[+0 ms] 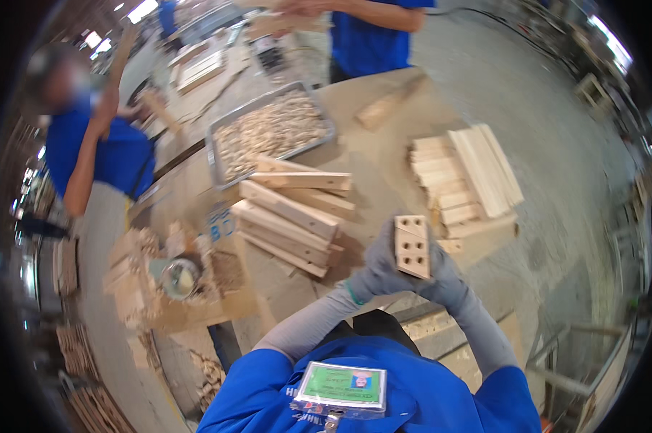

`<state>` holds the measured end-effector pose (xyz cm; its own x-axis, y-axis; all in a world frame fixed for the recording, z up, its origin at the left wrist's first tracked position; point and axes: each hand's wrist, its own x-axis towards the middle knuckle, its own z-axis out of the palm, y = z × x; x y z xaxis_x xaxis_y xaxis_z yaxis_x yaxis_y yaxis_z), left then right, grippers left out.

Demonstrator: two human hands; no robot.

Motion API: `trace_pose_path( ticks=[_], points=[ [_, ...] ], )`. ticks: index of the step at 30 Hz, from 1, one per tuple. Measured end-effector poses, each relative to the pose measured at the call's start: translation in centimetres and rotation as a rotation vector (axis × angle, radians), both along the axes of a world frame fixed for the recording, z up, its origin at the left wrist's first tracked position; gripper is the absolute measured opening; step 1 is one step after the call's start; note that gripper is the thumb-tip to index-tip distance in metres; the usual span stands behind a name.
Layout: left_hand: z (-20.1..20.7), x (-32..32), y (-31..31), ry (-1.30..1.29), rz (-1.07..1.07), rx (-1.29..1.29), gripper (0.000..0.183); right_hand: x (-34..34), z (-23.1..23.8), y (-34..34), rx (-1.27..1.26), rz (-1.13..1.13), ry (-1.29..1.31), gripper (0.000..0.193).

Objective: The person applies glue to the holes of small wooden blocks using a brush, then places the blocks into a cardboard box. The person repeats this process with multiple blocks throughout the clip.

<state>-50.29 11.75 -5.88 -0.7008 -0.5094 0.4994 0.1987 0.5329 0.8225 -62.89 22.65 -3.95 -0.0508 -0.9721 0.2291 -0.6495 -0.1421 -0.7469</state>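
In front of my chest I hold a small bundle of pale wooden bars (pixel 412 247), pressed together with their end faces turned up and several round holes showing. My gloved left hand (pixel 381 261) grips the bundle's left side. On its right side is my gloved right hand (pixel 443 277), also closed around it. The lower part of the bundle is hidden by the gloves. Nearest to my left hand lies a pile of longer wooden bars (pixel 290 224) with holes near their ends. Beyond my right hand sits a stack of pale wooden slats (pixel 485 169).
A grey tray (pixel 329 130) full of small wooden pieces stands on the worktable (pixel 373 162). At left, a round container (pixel 180 278) sits among wood scraps. Two people in blue, one at left (pixel 99 148) and one across the table (pixel 373 40), handle wood.
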Motion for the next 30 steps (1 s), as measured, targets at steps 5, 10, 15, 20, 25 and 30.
trace_pose_path(
  ticks=[5, 10, 15, 20, 25, 30],
  points=[
    [2.8, 5.2, 0.6, 0.084, 0.135, 0.185, 0.11, 6.0, 2.1, -1.2, 0.144, -0.043, -0.748, 0.072],
    [4.7, 15.0, -0.6, 0.08, 0.447, -0.024, 0.104, 11.5, 6.6, -3.5, -0.081, 0.208, -0.16, 0.078],
    [6.6, 29.4, -1.6, -0.056, 0.567, -0.19, 0.07, 17.7, 8.6, -9.4, -0.232, 0.008, -0.708, 0.075],
    [10.9, 42.0, -1.8, 0.039, 0.561, 0.438, 0.054, 24.5, 11.2, -14.0, -0.04, -0.065, -0.631, 0.018],
    [6.4, 52.0, -2.9, -0.483, 0.778, -0.051, 0.075, 32.2, 11.5, -17.4, 0.025, -0.006, -0.589, 0.014],
    [5.5, 55.0, -4.4, -0.547, 0.64, -0.068, 0.054, 35.3, 9.7, -21.0, -0.238, 0.128, 0.076, 0.014]
  ],
)
